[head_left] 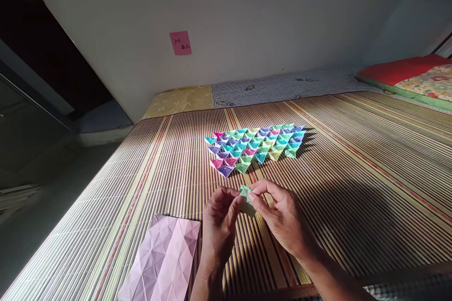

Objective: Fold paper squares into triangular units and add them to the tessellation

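Observation:
A small piece of pale green folded paper [247, 201] is held up between my two hands, above the striped mat. My left hand [221, 218] pinches its left side between thumb and fingers. On the right edge, my right hand [280, 214] grips the same paper with thumb and forefinger. Just beyond the hands sit rows of little folded paper boats [249, 152] in pink, purple, teal, green and yellow, set close together. Left of my left hand lies a creased pinkish-purple paper sheet [164, 258].
Under everything is a striped bamboo mat [116, 207]. A pink sticky note [180, 43] with handwriting is on the white wall [264, 19]. A red and floral cushion-like item [416, 77] lies at the back right. The mat's left side drops to a darker floor [67, 188].

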`<state>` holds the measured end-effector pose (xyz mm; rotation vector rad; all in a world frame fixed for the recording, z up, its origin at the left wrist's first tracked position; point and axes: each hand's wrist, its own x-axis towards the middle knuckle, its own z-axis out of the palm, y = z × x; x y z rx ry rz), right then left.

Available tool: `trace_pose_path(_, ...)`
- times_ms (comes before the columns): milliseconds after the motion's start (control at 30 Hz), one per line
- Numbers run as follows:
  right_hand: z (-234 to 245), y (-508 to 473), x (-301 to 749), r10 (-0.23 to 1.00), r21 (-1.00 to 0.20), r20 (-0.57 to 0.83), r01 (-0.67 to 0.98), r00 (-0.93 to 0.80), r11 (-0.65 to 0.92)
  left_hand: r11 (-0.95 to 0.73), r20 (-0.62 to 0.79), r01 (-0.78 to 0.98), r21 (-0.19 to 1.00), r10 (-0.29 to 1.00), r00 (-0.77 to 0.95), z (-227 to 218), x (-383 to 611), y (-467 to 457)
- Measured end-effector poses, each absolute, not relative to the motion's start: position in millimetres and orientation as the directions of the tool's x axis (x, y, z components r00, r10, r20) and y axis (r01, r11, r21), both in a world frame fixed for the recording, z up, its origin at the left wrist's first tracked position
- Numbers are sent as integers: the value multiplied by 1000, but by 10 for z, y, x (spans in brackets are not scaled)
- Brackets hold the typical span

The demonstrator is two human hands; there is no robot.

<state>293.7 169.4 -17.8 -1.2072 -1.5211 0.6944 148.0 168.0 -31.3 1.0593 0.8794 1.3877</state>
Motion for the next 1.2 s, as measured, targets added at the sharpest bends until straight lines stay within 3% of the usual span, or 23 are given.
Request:
trace_pose_path(333, -198, 1698, 2941, 910, -851, 413, 366, 28, 376, -164, 161, -32, 986, 982, -96, -423, 1514, 1601)
trace_pose_path(500, -196, 1682, 2927, 889, -839, 458, 342, 26, 423, -230, 212, -39, 972, 939, -271, -395, 1627, 1577)
trace_pose_path(967, -281, 1688, 2913, 920, -895, 387, 262, 62, 360, -329, 274, -114, 937, 898, -345, -667, 1640, 1583)
trace_pose_path(1200, -277, 1682, 2894, 908, -879, 406, 315, 103, 357, -282, 233, -99, 954, 910, -342, -555, 1675, 1582)
